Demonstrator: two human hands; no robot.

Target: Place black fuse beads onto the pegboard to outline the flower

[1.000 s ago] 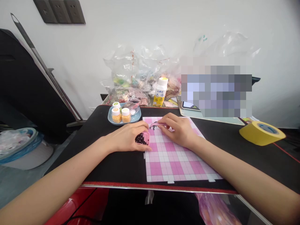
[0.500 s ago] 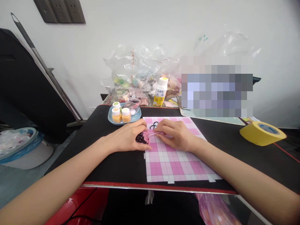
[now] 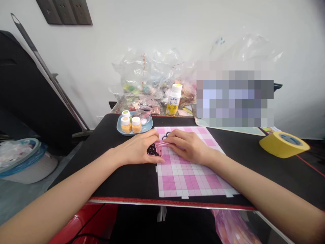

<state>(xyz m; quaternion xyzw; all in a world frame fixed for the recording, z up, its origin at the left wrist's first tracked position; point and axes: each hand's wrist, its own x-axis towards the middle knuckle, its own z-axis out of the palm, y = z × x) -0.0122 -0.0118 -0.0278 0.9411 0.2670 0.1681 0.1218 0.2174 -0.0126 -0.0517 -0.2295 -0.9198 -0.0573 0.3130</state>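
Note:
My left hand is curled around a small pink tray, thumb on its near side and fingers on its far side. Black beads fill the tray's left part. Between the fingers of my right hand are pink tweezers, their tips over the tray. Whether the tips pinch a bead is too small to tell. Under both lies a pink-and-white checked pegboard, and the tray overlaps its left edge. A black bead outline sits on the board just beyond my right fingers, partly hidden by them.
A blue plate with small lidded jars stands behind my left hand. A white-and-yellow bottle and plastic bags are at the back. Yellow tape lies at the right. A bin is on the left floor.
The tweezers' tips have moved slightly left and farther over the tray, with my right hand shifting a little. My left hand stays in place on the tray.

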